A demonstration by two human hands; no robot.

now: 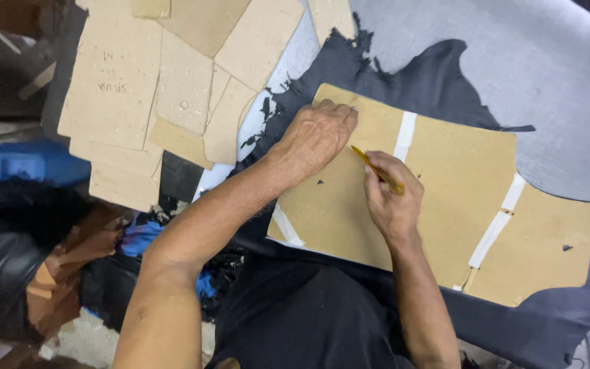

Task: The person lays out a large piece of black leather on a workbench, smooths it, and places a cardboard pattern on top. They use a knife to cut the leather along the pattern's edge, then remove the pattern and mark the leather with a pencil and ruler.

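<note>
So, going left to right: way off to the left of the fingers there's a loose stack of cardboard pattern pieces [172, 82] fanned over each other, with a blue plastic thing [35, 162] below them, too blurry to tell what it is.

The left hand [317, 137] lies knuckles-up on the upper left corner of the big cardboard template [459, 178], fingers [339, 113] curled and pressed together, pushing the board flat. Just right of it, the right hand [392, 198] pinches a thin yellow marking tool [377, 169] between thumb and fingers, tip angled up toward the left hand and touching the board.

The template lies under both hands, on top of a dark leather hide [438, 82] spread over the grey bench [554, 61]. It's several tan panels joined with strips of white tape [404, 135], so I'd guess it's light and fairly stiff within each panel but likely to hinge at the taped seams. Best held flat with a palm near the working edge, or picked up by two opposite edges so it doesn't fold.

The hide sticks out past the fingers on all sides, ragged at the top. It looks soft and floppy, probably slides and bunches easily.
</note>
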